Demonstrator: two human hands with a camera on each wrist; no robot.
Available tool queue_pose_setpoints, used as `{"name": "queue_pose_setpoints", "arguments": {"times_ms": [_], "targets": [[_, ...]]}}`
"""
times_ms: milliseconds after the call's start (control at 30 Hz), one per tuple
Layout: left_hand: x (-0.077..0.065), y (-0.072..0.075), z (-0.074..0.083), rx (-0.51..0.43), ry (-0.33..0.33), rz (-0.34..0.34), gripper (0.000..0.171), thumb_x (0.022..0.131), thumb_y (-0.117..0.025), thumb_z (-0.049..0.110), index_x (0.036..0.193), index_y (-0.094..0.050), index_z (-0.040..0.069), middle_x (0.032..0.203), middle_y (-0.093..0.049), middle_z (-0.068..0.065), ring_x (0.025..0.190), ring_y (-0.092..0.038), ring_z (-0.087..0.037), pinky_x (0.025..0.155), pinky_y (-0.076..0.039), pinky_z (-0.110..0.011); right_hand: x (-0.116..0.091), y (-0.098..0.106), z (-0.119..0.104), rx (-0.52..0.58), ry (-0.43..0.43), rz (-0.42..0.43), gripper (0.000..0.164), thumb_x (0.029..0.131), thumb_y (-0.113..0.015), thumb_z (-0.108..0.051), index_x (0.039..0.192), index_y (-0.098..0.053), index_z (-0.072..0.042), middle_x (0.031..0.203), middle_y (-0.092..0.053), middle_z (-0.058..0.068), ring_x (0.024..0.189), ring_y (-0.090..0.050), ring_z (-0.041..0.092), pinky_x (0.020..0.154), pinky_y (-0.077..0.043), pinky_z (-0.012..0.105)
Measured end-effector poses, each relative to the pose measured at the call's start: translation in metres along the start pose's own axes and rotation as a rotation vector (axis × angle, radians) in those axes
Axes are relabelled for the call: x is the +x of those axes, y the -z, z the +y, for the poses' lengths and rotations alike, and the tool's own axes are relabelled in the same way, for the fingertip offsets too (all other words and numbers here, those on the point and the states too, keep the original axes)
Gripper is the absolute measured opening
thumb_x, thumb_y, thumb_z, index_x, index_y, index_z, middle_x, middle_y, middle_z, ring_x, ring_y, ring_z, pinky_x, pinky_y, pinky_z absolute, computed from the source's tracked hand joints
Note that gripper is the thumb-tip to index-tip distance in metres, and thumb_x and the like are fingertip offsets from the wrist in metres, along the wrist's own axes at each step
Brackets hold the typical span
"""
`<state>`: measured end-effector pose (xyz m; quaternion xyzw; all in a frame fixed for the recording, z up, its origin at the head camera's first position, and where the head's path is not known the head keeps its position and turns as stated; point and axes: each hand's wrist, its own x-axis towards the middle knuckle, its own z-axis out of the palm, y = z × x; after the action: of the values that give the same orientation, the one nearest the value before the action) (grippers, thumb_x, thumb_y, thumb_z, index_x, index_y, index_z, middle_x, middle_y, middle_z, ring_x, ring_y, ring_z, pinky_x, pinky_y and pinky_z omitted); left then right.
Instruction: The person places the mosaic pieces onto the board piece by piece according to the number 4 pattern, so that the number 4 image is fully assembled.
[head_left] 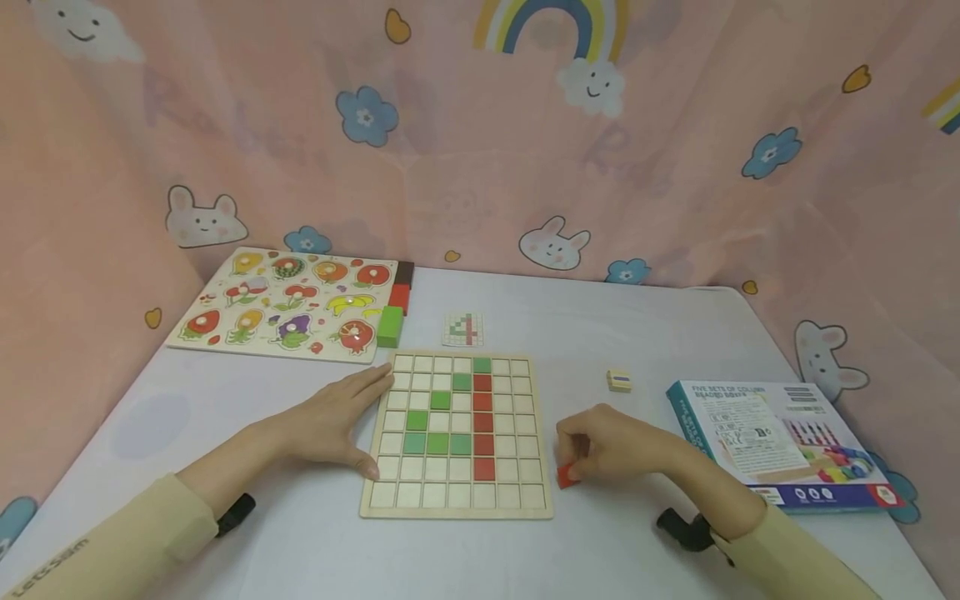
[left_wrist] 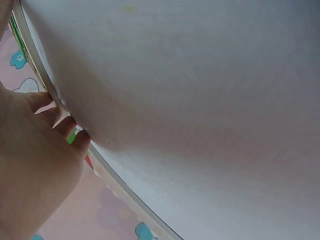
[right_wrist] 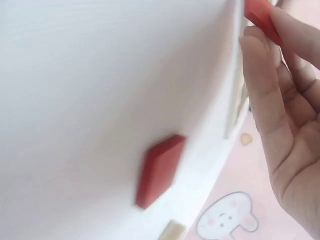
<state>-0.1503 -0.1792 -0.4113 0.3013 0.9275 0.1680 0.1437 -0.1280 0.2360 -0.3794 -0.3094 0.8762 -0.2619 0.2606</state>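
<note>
A wooden grid board (head_left: 457, 510) lies flat, holding a column of several red tiles (head_left: 483, 422) and several green tiles (head_left: 440, 401) stepping down to its left. Along the board's left edge rests my left hand (head_left: 327, 419), fingers extended and thumb spread near the lower corner. My right hand (head_left: 611, 442), just right of the board, pinches a red tile (right_wrist: 262, 17) between thumb and fingers. Another red tile (right_wrist: 161, 172) lies on the table in the right wrist view; in the head view I cannot make it out separately.
A small pattern card (head_left: 463, 329) lies behind the board. Back left is a fruit puzzle board (head_left: 277, 304), with green (head_left: 389, 327), red (head_left: 400, 298) and dark (head_left: 404, 273) blocks at its right edge. A small yellowish block (head_left: 618, 381) and a box (head_left: 783, 446) are at right.
</note>
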Motion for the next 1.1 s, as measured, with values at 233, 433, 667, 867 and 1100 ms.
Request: {"name": "queue_pose_setpoints", "arguments": {"times_ms": [233, 433, 667, 867, 1100], "targets": [[0.001, 0.000, -0.001, 0.001, 0.002, -0.003, 0.132, 0.058, -0.073, 0.079, 0.156, -0.024, 0.005, 0.168, -0.015, -0.011, 0.152, -0.022, -0.040, 0.119, -0.029, -0.062, 0.015, -0.001, -0.016, 0.027, 0.021, 0.064, 0.016, 0.086, -0.073, -0.013, 0.096, -0.072, -0.025, 0.084, -0.068, -0.015, 0.078, -0.060, 0.002, 0.071, -0.054, 0.020], [0.001, 0.000, -0.001, -0.005, 0.008, -0.008, 0.132, 0.059, -0.074, 0.079, 0.157, -0.024, 0.006, 0.168, -0.015, -0.011, 0.152, -0.022, -0.040, 0.119, -0.029, -0.063, 0.030, -0.009, -0.028, 0.052, 0.028, 0.088, 0.014, 0.087, -0.073, -0.015, 0.097, -0.073, -0.025, 0.088, -0.068, -0.015, 0.080, -0.060, 0.002, 0.072, -0.054, 0.019], [0.001, -0.001, -0.001, -0.001, 0.011, -0.011, 0.131, 0.059, -0.074, 0.078, 0.157, -0.024, 0.006, 0.168, -0.015, -0.010, 0.152, -0.022, -0.039, 0.119, -0.029, -0.063, 0.045, -0.020, -0.040, 0.088, 0.068, 0.110, 0.013, 0.086, -0.075, -0.014, 0.095, -0.073, -0.023, 0.088, -0.069, -0.012, 0.080, -0.058, 0.003, 0.072, -0.054, 0.019], [0.001, -0.001, -0.001, -0.002, 0.005, -0.007, 0.131, 0.059, -0.075, 0.077, 0.157, -0.024, 0.006, 0.168, -0.015, -0.011, 0.152, -0.022, -0.039, 0.118, -0.029, -0.063, 0.053, -0.032, -0.048, 0.109, 0.061, 0.069, 0.015, 0.085, -0.074, -0.012, 0.093, -0.073, -0.024, 0.079, -0.064, -0.014, 0.074, -0.056, 0.001, 0.067, -0.053, 0.018], [0.001, 0.000, 0.000, -0.001, 0.017, -0.014, 0.131, 0.059, -0.074, 0.078, 0.157, -0.024, 0.006, 0.168, -0.015, -0.010, 0.152, -0.022, -0.039, 0.118, -0.029, -0.063, 0.055, -0.044, -0.056, 0.130, 0.065, 0.048, 0.013, 0.084, -0.077, -0.011, 0.088, -0.072, -0.023, 0.075, -0.065, -0.014, 0.070, -0.056, -0.002, 0.067, -0.053, 0.016]]}}
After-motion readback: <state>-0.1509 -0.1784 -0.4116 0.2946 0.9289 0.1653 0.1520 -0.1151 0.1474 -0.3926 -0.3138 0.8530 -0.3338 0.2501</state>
